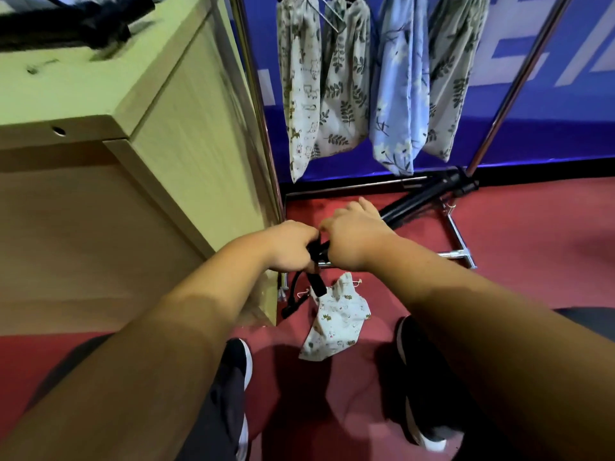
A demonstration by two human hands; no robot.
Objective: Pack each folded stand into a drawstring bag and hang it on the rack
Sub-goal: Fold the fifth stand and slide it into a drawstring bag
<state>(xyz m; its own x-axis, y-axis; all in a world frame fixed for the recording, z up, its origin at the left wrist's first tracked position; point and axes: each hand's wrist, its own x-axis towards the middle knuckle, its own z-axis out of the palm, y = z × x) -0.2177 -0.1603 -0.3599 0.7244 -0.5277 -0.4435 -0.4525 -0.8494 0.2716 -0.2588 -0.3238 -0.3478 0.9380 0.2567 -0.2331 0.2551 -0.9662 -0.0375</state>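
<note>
Hand positions: left hand [293, 246] and right hand [351, 239] meet at the centre of the frame, knuckles close together. Both have fingers curled round the black folded stand [417, 204]. The left hand grasps it at the joint where the legs meet. The right hand grasps the shaft just beside the left; its fingertips are hidden behind the hand.

Stand position: the shaft runs from the hands toward the upper right, and its far end lies near the base of the rack [461, 236]. Below the hands, the black legs hang down toward the floor [532, 227].

Bag position: a drawstring bag [337, 321] in white animal print lies crumpled on the red floor, below the hands and between the two shoes [414, 361]. One leg tip sits at the gathered mouth of the bag. Whether the tip is inside the mouth cannot be determined.

Rack contents: four filled bags hang in the upper centre of the frame. From left to right:
- animal-print bag [301, 94]
- leaf-print bag [346, 94]
- blue floral bag [399, 94]
- second leaf-print bag [449, 78]

Surroundings: a pale wooden cabinet [166, 111] fills the left of the frame. Dark equipment [66, 21] rests on its top at the upper left. A blue panel [549, 111] stands behind the rack.
</note>
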